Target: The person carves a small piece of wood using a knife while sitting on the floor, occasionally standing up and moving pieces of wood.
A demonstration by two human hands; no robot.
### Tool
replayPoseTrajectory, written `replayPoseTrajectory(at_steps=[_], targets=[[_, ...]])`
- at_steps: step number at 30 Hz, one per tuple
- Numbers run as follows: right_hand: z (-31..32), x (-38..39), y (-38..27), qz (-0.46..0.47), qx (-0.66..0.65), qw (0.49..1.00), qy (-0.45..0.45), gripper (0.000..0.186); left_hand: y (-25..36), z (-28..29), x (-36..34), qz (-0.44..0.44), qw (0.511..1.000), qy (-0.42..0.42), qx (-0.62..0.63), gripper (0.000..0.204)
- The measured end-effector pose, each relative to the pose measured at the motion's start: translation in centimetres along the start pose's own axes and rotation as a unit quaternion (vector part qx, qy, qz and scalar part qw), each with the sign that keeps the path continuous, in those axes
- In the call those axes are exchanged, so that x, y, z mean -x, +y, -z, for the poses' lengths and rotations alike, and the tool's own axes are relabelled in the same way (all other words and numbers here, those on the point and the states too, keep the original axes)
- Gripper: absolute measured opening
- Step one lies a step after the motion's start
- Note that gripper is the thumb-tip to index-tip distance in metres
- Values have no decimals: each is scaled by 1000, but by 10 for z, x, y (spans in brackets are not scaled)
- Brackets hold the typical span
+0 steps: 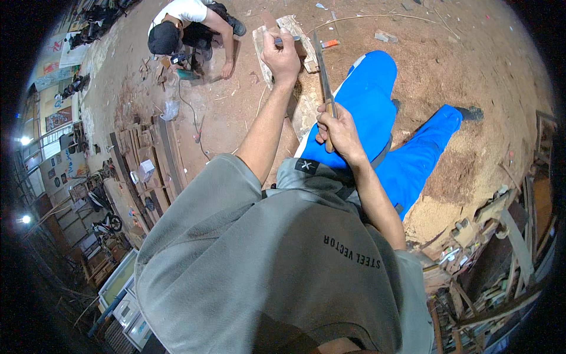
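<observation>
My right hand is closed around the wooden handle of a long, narrow metal-bladed tool, possibly a file or chisel. Its blade points away from me, just left of my bent knee in blue trousers. Farther forward, my left hand is closed over a small dark object that its fingers mostly hide. A pale, rough piece of wood lies on the ground under and beside that hand. To the right of the blade lies a small orange-and-white item.
At the upper left a person crouches over a green corded power tool. Its cord trails along the ground toward me. Dark planks are stacked at left; scrap wood is heaped at lower right. Sawdust covers the floor.
</observation>
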State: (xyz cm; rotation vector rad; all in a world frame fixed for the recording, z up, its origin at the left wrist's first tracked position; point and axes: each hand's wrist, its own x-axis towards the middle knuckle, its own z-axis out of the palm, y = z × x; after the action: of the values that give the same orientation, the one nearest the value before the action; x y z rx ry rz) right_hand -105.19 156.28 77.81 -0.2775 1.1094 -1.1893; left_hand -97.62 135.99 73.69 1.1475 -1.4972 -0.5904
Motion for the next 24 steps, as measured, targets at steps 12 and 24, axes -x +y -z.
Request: replayPoseTrajectory(at_steps=[12, 24], targets=[[2, -1, 1, -9, -15, 1000, -4, 18, -3, 1, 1, -9, 1000, 0, 4, 31], [0, 1, -4, -14, -23, 1000, -2, 12, -5, 2, 1, 0, 1000, -5, -6, 32]])
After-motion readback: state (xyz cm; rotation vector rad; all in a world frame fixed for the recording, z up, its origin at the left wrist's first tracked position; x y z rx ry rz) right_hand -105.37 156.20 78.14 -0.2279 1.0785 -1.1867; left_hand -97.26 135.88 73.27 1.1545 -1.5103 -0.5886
